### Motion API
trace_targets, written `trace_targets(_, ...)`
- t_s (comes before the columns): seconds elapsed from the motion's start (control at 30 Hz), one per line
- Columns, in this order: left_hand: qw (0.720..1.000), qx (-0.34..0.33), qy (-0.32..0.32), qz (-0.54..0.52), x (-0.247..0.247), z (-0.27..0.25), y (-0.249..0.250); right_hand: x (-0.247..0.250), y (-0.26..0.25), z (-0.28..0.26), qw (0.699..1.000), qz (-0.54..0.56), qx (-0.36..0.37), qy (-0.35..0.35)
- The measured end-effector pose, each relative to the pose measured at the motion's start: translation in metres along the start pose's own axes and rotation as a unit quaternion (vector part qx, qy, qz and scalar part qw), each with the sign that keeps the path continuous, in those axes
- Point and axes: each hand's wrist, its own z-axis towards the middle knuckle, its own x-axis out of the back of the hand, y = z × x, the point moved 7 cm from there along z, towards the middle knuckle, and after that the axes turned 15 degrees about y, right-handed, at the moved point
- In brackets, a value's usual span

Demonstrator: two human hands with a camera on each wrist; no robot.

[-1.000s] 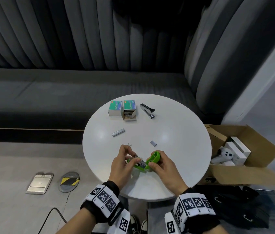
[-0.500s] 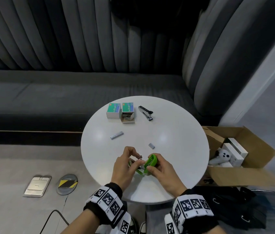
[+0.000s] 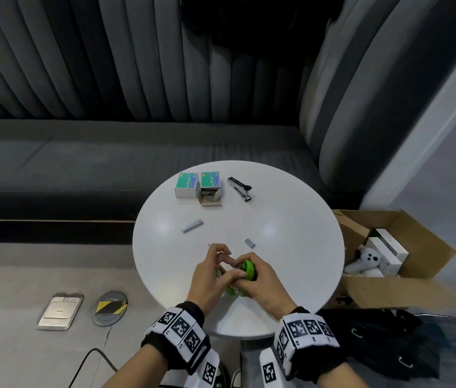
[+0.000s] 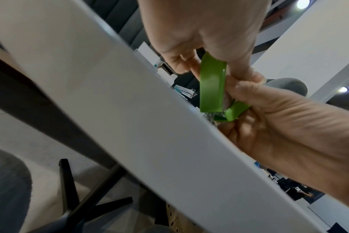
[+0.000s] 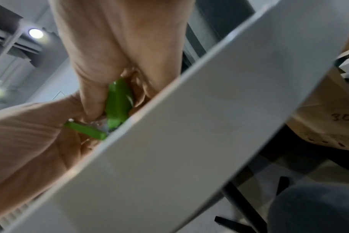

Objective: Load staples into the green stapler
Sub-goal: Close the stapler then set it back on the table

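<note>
Green plastic hinged stapler (image 3: 245,271), light and slippery, is held open: lid clamped by right hand (image 3: 260,284), base gripped by left hand (image 3: 210,278) fingers; best gripped at sides.

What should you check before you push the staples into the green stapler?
1. Green stapler hinged open: ok.
2. Right hand grips its raised top: ok.
3. Left hand holds the base: ok.
4. Staples seated straight in the channel: cannot tell, fingers hide it.
5. Spare staple strip on the round table: ok.
6. Open staple box within view for refills: ok.
</note>
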Motion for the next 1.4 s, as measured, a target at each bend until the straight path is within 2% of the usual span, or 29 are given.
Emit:
trace_targets(0.27,0.998,0.019,-0.041,-0.051,-0.003,-0.004,-0.005,0.013,-0.002,0.003,0.998,-0.01,0.001,0.055)
trace_targets(0.5,0.999,0.008,0.005,-0.049,-0.004,-0.001,0.0,0.015,-0.003,-0.004,0.993,-0.035,0.021,0.11)
trace_targets(0.93,0.999,-0.014,0.033,-0.036,-0.007,-0.003,0.002,0.015,-0.006,-0.003,0.995,-0.059,-0.011,0.082)
trace_targets(1.4,0.998,-0.014,0.047,-0.035,-0.007,-0.005,0.004,0.017,-0.006,0.004,0.993,-0.083,-0.015,0.079)
